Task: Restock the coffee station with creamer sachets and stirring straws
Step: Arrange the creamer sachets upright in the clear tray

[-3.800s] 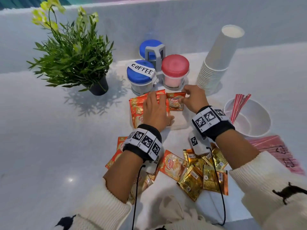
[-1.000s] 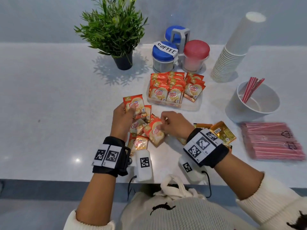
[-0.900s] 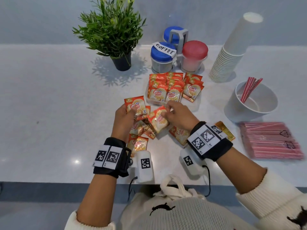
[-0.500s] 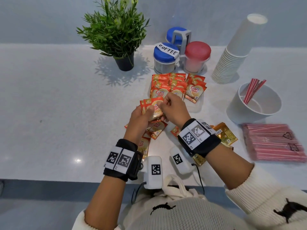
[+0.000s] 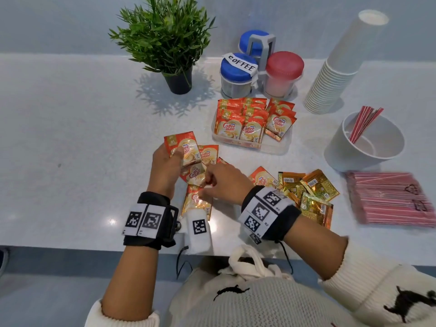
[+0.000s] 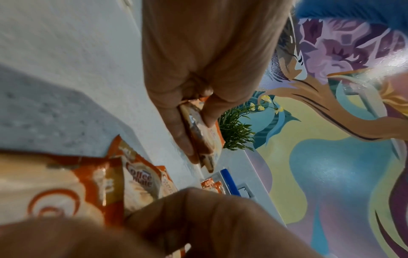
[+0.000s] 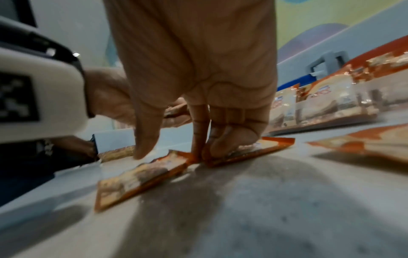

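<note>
Orange creamer sachets [image 5: 250, 125] stand in rows in a clear tray [image 5: 279, 147]. My left hand [image 5: 171, 159] holds a small stack of sachets [image 5: 182, 143] upright above the counter; the left wrist view shows its fingers [image 6: 187, 132] pinching them [image 6: 204, 139]. Just right of it, my right hand [image 5: 205, 187] reaches down into the loose sachets. Its curled fingertips [image 7: 198, 150] and thumb close on the corner of one lying flat [image 7: 143, 174]. Red stirring straws [image 5: 363, 123] lean in a white bowl [image 5: 342, 156].
Gold sachets [image 5: 311, 192] lie right of my right wrist. A sealed pack of red straws [image 5: 389, 199] sits at the right edge. Stacked paper cups [image 5: 330, 86], blue-lidded and red-lidded jars [image 5: 238, 72] and a potted plant [image 5: 165, 38] line the back.
My right hand passed a sachet into my left hand's stack, then dropped back to the loose pile. My left hand drew back and left, still holding its stack.
</note>
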